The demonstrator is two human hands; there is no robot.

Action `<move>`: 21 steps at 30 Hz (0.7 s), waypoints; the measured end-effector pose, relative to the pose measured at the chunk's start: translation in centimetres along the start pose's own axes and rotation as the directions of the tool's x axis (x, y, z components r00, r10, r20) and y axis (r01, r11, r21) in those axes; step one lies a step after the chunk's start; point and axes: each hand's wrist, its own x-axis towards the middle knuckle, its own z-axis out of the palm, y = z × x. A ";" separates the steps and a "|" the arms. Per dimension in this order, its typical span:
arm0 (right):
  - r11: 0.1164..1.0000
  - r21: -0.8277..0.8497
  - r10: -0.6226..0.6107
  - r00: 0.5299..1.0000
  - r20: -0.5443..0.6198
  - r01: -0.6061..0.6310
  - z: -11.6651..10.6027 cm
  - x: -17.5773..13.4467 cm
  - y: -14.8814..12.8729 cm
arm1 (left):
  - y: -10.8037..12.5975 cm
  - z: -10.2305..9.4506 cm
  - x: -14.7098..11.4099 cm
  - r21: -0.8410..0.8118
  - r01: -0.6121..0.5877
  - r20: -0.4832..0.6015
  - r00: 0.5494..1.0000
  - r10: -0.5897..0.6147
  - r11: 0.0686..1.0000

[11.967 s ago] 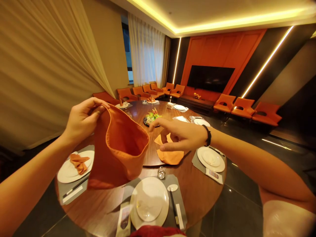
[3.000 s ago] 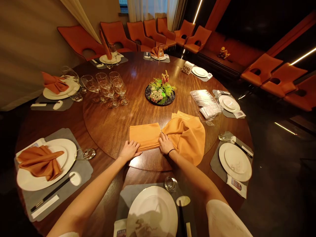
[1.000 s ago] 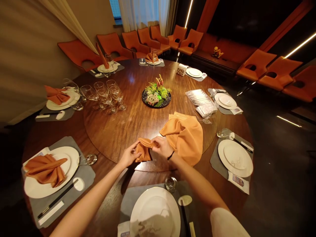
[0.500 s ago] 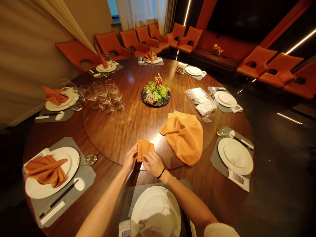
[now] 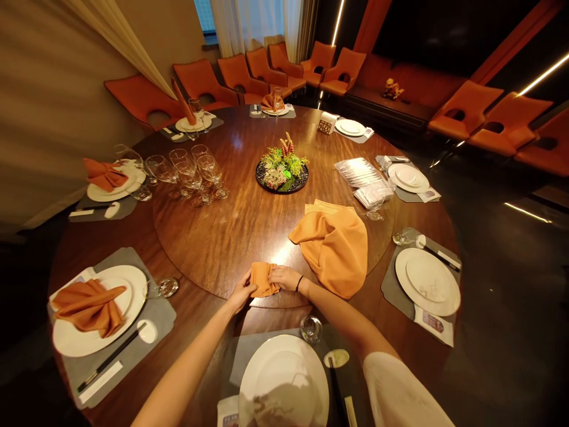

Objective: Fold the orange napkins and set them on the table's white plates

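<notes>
A large round wooden table (image 5: 213, 148) is seen, with a raised round turntable (image 5: 231, 231) set at its centre. On the turntable are grouped wine glasses (image 5: 191, 172), a dish of greenery (image 5: 281, 172), clear packets (image 5: 362, 178), a loose heap of orange napkins (image 5: 335, 246) and a small folded orange napkin (image 5: 262, 279) at the near edge. Around the rim, grey placemats (image 5: 153, 308) are laid with white plates (image 5: 284, 385), chopsticks (image 5: 111, 356) and small glasses (image 5: 311, 328)

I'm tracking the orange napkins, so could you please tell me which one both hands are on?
The small folded napkin at the turntable's near edge, between the left hand and right hand.
</notes>
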 end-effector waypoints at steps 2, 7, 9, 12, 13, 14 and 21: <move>0.995 0.064 -0.077 0.997 0.019 0.076 0.2 -0.1 0.9 | 0.6 -0.3 -0.5 0.397 -0.096 -0.051 0.991 0.127 0.913; 0.990 0.132 -0.046 0.999 -0.027 0.049 1.8 -0.5 2.4 | 3.5 0.7 -1.9 0.924 -0.319 0.266 0.933 0.244 0.213; 0.993 0.115 0.029 0.999 -0.035 -0.025 2.4 -0.7 2.7 | 4.6 1.4 -1.5 0.940 -0.325 0.310 0.940 0.142 0.101; 0.993 0.089 0.085 0.995 -0.046 -0.080 3.0 -0.7 2.8 | 5.6 2.6 -0.1 0.984 -0.170 0.164 0.981 0.106 0.054; 0.992 0.087 0.096 0.994 -0.055 -0.092 3.1 -0.7 2.8 | 5.8 2.9 0.4 0.993 -0.106 0.101 0.990 0.096 0.050; 0.991 0.087 0.107 0.992 -0.061 -0.102 3.2 -0.6 2.8 | 6.0 3.1 0.9 0.997 -0.053 0.049 0.995 0.083 0.049; 0.963 0.066 0.264 0.963 -0.060 -0.261 3.7 1.9 2.1 | 6.0 2.0 1.4 0.995 -0.032 0.030 0.999 0.023 0.092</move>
